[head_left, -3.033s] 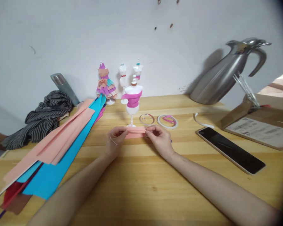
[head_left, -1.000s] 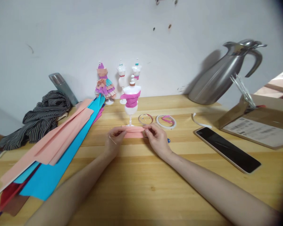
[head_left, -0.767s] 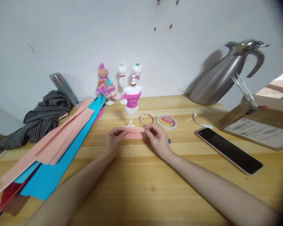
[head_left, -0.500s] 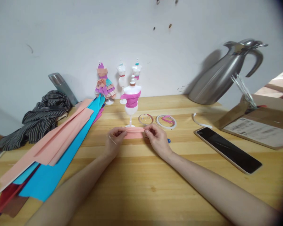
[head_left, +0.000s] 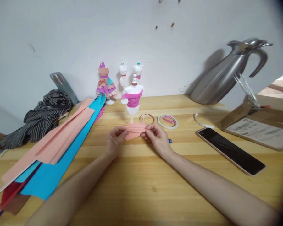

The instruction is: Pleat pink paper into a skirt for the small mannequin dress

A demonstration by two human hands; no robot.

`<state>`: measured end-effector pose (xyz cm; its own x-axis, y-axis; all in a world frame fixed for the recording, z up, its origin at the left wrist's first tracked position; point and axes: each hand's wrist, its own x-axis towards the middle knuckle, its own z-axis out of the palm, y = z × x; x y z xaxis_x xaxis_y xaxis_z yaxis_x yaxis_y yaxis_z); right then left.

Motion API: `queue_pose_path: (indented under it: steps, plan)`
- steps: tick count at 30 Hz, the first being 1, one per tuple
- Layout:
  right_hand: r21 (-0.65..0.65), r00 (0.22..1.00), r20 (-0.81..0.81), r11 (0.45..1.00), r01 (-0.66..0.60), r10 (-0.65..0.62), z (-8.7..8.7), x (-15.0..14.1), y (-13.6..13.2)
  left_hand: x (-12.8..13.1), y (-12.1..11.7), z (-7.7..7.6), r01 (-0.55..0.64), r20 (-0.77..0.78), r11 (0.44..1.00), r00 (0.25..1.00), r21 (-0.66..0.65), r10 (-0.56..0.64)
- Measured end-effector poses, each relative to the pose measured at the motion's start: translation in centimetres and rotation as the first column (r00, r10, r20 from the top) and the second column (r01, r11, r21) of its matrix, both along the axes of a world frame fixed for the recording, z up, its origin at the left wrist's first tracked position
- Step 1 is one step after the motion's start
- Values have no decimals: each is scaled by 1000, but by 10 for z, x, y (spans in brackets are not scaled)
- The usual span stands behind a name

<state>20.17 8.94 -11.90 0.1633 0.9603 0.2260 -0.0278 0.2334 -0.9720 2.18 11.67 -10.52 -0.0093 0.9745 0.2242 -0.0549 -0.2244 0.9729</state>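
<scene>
Peach strip (head_left: 135, 129) has spread upward since half a second ago; it now hides the base of the pink-wrapped mannequin (head_left: 133, 99). Both hands nearly closed: left hand (head_left: 115, 139) pinches the strip's left end, right hand (head_left: 158, 138) its right. Can't tell if strip touches the tabletop (head_left: 141, 188). Mannequin upright just behind strip; ruffle-dressed mannequin (head_left: 106, 85) farther back, near the wall (head_left: 85, 34).

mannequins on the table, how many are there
4: dressed one back left, left white one and right white one beside it, magenta-wrapped one in front, partly hiding both white ones.
</scene>
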Motion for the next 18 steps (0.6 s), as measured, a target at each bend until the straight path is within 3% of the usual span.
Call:
queue_pose_path:
  steps: [7,14,18]
  plan:
    - [158,980,191,987,34,-64,-2,4,2,-1,0,1,-5,16,1000,1000,21,5]
    - [122,971,217,989,80,-105,0,4,-1,-1,-2,2,13,-5,1000,1000,1,-13]
    - [270,905,357,953,137,-231,12,3,-6,-2,-2,5,28,4,999,1000,-26,-28]
